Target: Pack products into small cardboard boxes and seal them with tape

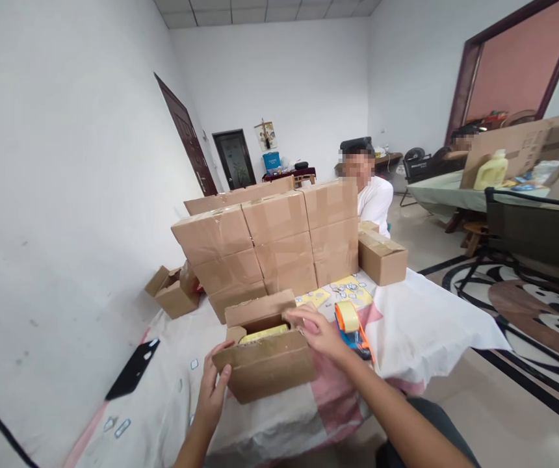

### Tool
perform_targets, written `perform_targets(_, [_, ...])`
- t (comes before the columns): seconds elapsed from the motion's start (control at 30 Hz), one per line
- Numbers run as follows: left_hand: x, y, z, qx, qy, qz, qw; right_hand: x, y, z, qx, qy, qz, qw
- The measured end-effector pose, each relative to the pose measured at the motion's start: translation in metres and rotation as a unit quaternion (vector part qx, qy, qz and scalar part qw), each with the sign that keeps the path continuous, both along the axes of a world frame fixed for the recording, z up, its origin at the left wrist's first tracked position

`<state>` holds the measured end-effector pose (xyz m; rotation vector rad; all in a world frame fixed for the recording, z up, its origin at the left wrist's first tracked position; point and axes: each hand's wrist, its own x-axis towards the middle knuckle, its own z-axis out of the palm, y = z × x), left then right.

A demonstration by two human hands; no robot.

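An open cardboard box stands in front of me, its long flaps raised. Something yellow shows inside; its kind is hard to make out. My left hand is closed around the box's left corner, thumb on the front flap and fingers behind it. At the right end, my right hand reaches over the opening with its fingers stretched out, touching the box's edge. Just right of that hand lies an orange and blue tape dispenser with a roll of tape.
Taped cardboard boxes form a stacked wall behind the open box. Another closed box sits to the right, an open one to the left. A black flat object lies on the tablecloth. A person sits beyond the stack.
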<state>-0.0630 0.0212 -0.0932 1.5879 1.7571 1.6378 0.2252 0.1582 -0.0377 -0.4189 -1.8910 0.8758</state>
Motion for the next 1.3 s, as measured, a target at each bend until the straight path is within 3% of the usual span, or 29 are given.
perform_targets(0.2, [0.008,0.004,-0.003,-0.004,-0.115,0.006,0.993,0.003,0.008,-0.024,-0.135,0.025,-0.049,0.989])
perform_targets(0.33, [0.005,0.016,0.005,-0.015,-0.104,-0.007,0.994,0.004,0.014,-0.037,-0.277,0.033,0.037,0.96])
perform_targets(0.4, [-0.001,0.022,0.005,-0.02,-0.072,-0.017,0.997,0.001,0.016,-0.038,-0.292,0.043,0.062,0.953])
perform_targets(0.5, [-0.012,0.025,0.003,-0.014,0.001,-0.032,0.999,-0.002,0.017,-0.033,-0.223,0.057,0.043,0.972])
perform_targets(0.6, [-0.018,0.018,0.007,-0.013,0.183,-0.028,0.983,0.0,0.019,-0.027,-0.106,0.014,0.033,0.994])
perform_targets(0.7, [-0.011,0.008,0.021,-0.015,0.395,0.002,0.919,0.003,0.016,-0.023,-0.025,-0.05,0.009,0.998])
perform_targets(0.8, [0.006,0.003,0.039,-0.008,0.507,0.01,0.862,0.01,0.008,-0.017,0.025,-0.115,-0.041,0.992])
perform_targets(0.87, [0.019,0.005,0.045,-0.012,0.525,0.009,0.851,0.023,0.005,-0.012,0.073,-0.16,-0.111,0.978])
perform_targets(0.97, [0.032,0.013,0.048,-0.051,0.506,0.017,0.861,0.059,0.012,-0.009,0.126,-0.157,-0.32,0.926])
perform_targets(1.03, [0.037,0.019,0.05,-0.086,0.489,0.013,0.868,0.091,0.024,-0.015,0.088,-0.111,-0.456,0.879])
perform_targets(1.1, [0.041,0.025,0.053,-0.112,0.479,0.01,0.871,0.123,0.036,-0.027,-0.03,-0.069,-0.488,0.87])
perform_targets(1.2, [0.05,0.029,0.056,-0.13,0.474,0.028,0.871,0.155,0.043,-0.051,-0.204,-0.055,-0.365,0.907])
perform_targets(1.3, [0.059,0.03,0.056,-0.122,0.474,0.038,0.871,0.161,0.037,-0.068,-0.237,-0.072,-0.247,0.937])
